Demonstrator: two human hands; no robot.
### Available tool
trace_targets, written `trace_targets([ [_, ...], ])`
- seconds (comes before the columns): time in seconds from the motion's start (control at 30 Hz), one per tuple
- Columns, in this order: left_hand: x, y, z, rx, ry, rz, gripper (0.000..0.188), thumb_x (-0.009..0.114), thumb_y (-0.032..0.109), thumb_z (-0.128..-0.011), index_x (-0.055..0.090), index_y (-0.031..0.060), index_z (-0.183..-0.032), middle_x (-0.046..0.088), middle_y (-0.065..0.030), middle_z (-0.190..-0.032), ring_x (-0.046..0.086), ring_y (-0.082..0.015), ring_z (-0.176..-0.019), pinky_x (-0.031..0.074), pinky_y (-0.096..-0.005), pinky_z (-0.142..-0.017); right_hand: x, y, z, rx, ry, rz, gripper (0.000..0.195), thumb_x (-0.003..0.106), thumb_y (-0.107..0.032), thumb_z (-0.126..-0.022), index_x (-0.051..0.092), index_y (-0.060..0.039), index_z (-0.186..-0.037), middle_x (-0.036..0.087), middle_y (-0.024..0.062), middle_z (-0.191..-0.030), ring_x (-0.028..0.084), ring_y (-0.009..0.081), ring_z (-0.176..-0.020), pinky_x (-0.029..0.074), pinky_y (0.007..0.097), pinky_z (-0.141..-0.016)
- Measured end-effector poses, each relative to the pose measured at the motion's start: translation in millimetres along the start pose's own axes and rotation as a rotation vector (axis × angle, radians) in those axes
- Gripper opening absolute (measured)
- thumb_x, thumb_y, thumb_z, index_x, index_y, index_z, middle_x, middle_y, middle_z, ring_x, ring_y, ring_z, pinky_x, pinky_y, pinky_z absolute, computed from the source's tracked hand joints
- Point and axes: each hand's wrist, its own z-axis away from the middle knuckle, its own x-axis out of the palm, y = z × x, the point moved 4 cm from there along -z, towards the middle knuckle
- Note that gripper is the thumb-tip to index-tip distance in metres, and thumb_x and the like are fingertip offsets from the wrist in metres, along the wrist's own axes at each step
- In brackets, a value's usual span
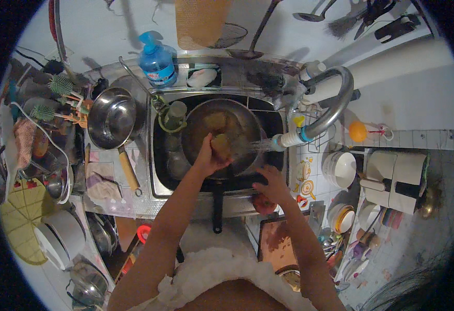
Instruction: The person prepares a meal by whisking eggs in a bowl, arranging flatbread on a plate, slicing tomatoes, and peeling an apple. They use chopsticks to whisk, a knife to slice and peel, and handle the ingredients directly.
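Observation:
A dark frying pan (218, 208) sits in the dark-lined sink (161, 179), its handle pointing towards me. My left hand (213, 157) holds a brownish, roundish food piece (220, 145) over the pan; what food it is I cannot tell. Another brownish piece (215, 121) lies in the pan, which seems to contain water. From the faucet's spray head (279, 142) water runs leftward into the pan. My right hand (270, 183) hovers over the sink's right front part, fingers apart and holding nothing visible. Close beneath it, a red roundish item (264, 204) rests at the sink's front edge.
A steel saucepan (112, 118) with a wooden handle stands left of the sink. Behind the sink are a blue pump bottle (157, 64) and a soap dish (218, 77). The curved metal faucet (343, 89) arches at the right, near stacked white bowls (340, 170). A cutting board (275, 241) is below right.

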Motion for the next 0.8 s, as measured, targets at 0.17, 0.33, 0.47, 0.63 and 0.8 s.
trace_targets([
  [0.17,-4.6,1.7,24.7,0.110,0.040,-0.163,0.075,0.043,0.076,-0.104,0.053,0.0167,-0.150,0.062,-0.0090,-0.142,0.065,-0.0303,-0.124,0.058,-0.0533,-0.097,16.4,-15.8,66.8,0.075,-0.049,0.396,0.097,0.094,-0.044,-0.071,0.053,-0.0124,-0.152,0.049,0.0254,-0.153,0.050,0.0490,-0.139,0.047,0.0535,-0.113],
  [0.33,4.0,-26.9,55.3,0.050,-0.150,-0.383,0.075,0.053,0.071,-0.103,0.048,0.0148,-0.152,0.061,-0.0096,-0.142,0.066,-0.0279,-0.121,0.056,-0.0514,-0.102,32.4,-7.2,76.5,0.253,-0.165,0.200,0.109,0.100,-0.037,-0.064,0.045,-0.0087,-0.154,0.051,0.0269,-0.148,0.052,0.0453,-0.137,0.049,0.0502,-0.111],
  [0.47,20.9,-75.5,73.2,0.163,-0.311,-0.772,0.078,0.076,0.056,-0.096,0.046,0.0099,-0.151,0.061,-0.0122,-0.138,0.065,-0.0258,-0.121,0.056,-0.0458,-0.100,-12.3,6.5,40.7,0.466,0.159,-0.290,0.101,0.100,-0.037,-0.067,0.048,-0.0046,-0.147,0.057,0.0201,-0.139,0.059,0.0353,-0.128,0.053,0.0447,-0.106],
  [0.63,47.0,-144.4,80.4,0.446,-0.435,-1.720,0.091,0.095,0.038,-0.073,0.050,0.0083,-0.146,0.061,-0.0188,-0.132,0.063,-0.0360,-0.122,0.053,-0.0468,-0.104,-55.0,-8.3,-53.8,0.350,0.169,-0.864,0.084,0.097,-0.027,-0.075,0.049,-0.0020,-0.139,0.065,0.0131,-0.125,0.067,0.0238,-0.110,0.057,0.0376,-0.089],
  [0.8,46.4,-175.1,81.5,0.497,-0.486,-1.953,0.085,0.092,0.039,-0.069,0.057,0.0076,-0.139,0.060,-0.0199,-0.135,0.058,-0.0413,-0.130,0.048,-0.0528,-0.111,-40.1,-39.0,-106.9,0.218,0.172,-0.974,0.091,0.099,-0.031,-0.074,0.048,0.0005,-0.142,0.061,0.0135,-0.132,0.064,0.0227,-0.115,0.056,0.0370,-0.094],
])
